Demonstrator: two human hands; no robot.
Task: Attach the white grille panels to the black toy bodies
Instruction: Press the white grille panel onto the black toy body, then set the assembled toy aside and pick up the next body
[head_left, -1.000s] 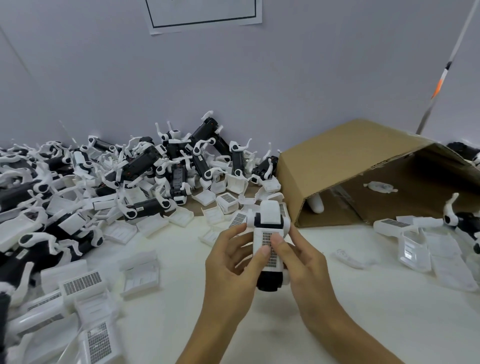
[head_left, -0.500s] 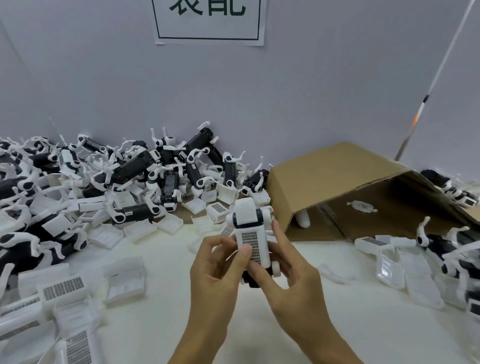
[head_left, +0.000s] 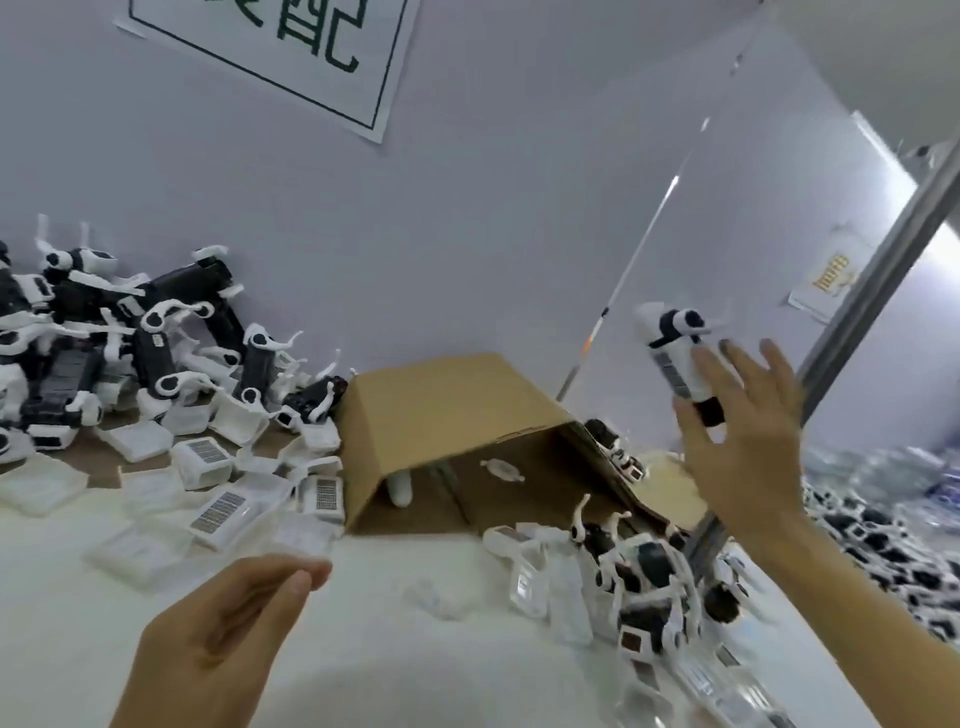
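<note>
assembled toy beside spread right hand

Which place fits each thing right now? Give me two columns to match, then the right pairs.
1. assembled toy
2. cardboard box
3. left hand
4. loose grille panels

a. tipped on its side, mid-table
b. in the air off the right hand's spread fingers
c. low, fingers loosely curled, empty
d. scattered left of the box

1-b, 2-a, 3-c, 4-d
</note>
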